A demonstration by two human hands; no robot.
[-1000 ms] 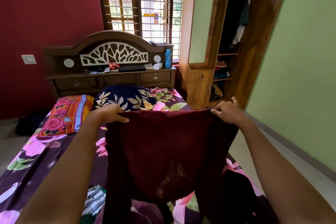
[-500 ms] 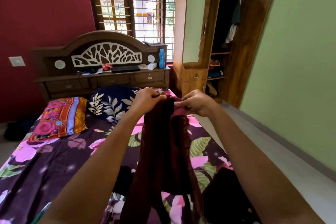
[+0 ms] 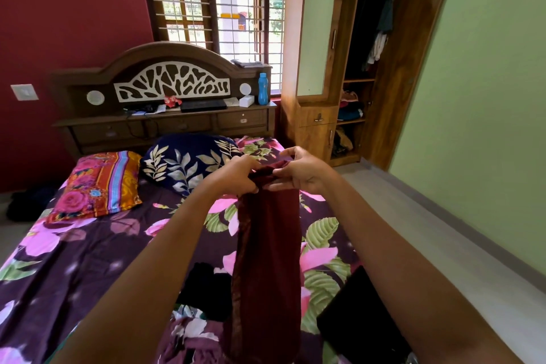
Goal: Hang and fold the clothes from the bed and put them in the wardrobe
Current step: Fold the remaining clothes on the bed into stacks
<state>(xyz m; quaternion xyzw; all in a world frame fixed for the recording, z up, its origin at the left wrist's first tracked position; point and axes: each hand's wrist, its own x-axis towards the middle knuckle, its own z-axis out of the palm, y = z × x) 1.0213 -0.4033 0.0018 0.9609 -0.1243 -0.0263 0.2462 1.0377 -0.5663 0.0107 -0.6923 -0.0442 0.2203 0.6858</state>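
Note:
A dark maroon garment (image 3: 267, 257) hangs folded lengthwise into a narrow strip above the bed (image 3: 74, 260). My left hand (image 3: 239, 176) grips its top edge with curled fingers. Right beside it, my right hand (image 3: 300, 170) pinches the same top edge, with some fingers spread. More clothes lie on the bed below: a black piece (image 3: 206, 289), a black piece at the right edge (image 3: 360, 316) and a patterned one (image 3: 189, 331). The wooden wardrobe (image 3: 393, 74) stands open at the back right, with clothes hanging and stacked on its shelves.
Two pillows, one orange-pink (image 3: 97, 183) and one navy with leaves (image 3: 189, 161), lie at the head of the bed. The headboard shelf (image 3: 165, 115) carries a blue bottle (image 3: 263, 89) and small items. A floor strip (image 3: 428, 230) runs between bed and green wall.
The garment was held spread wide between my hands. My hands came together, folding it in half lengthwise, and it now hangs as a narrow strip.

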